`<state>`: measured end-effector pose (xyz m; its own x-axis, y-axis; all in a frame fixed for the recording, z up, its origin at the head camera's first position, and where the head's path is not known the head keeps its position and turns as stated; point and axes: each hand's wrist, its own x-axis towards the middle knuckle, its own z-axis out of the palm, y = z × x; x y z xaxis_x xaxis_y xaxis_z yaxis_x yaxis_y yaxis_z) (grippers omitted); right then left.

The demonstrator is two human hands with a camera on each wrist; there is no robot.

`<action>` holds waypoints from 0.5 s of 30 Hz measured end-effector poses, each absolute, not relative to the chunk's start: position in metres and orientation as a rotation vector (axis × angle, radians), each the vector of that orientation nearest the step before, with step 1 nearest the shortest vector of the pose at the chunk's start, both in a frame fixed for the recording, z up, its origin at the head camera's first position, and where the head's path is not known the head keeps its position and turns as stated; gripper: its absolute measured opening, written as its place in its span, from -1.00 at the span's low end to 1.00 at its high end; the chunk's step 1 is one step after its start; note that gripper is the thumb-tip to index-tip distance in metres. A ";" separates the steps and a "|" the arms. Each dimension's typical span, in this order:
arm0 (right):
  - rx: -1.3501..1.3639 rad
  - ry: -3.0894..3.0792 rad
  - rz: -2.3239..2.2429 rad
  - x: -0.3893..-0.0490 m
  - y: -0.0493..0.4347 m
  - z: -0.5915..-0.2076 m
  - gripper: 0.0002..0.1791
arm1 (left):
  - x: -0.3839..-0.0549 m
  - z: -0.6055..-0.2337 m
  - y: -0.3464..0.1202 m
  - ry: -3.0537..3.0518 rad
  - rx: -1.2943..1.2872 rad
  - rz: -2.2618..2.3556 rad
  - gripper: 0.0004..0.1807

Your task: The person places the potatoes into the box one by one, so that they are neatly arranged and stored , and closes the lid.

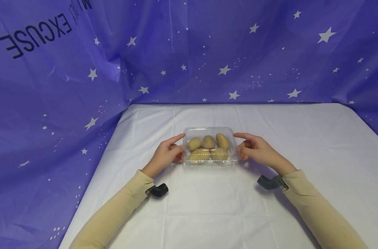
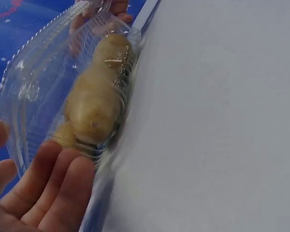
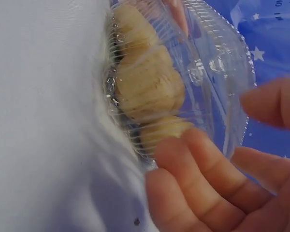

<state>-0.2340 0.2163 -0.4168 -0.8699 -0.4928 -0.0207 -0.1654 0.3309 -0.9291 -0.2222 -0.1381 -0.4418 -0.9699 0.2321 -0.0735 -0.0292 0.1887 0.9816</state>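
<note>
A clear plastic clamshell box (image 1: 207, 130) on the white table holds several potatoes (image 1: 209, 142). Its lid appears to be down over them. At the box's left side is my left hand (image 1: 168, 152); its index finger reaches the back left corner. My right hand (image 1: 257, 149) mirrors it on the right side, index finger toward the back right corner. In the left wrist view, the fingers (image 2: 70, 188) lie against the box wall, fairly straight. The right wrist view likewise shows relaxed fingers (image 3: 176, 166) at the wall near the potatoes.
White cloth (image 1: 214, 214) covers the table. Behind it and along the left hangs a purple sheet (image 1: 207, 52) with white stars. Dark curved devices sit on both wrists, the left device (image 1: 159, 190) and the right device (image 1: 268, 182) hanging over the cloth.
</note>
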 end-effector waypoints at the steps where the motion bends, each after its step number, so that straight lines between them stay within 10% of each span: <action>1: -0.600 2.270 -1.550 -0.233 0.217 -0.416 -0.25 | -0.221 -0.441 -0.139 2.223 0.202 1.862 -0.31; 15: -0.716 2.125 -1.540 -0.231 0.220 -0.419 -0.12 | -0.217 -0.442 -0.145 1.935 0.412 1.854 0.03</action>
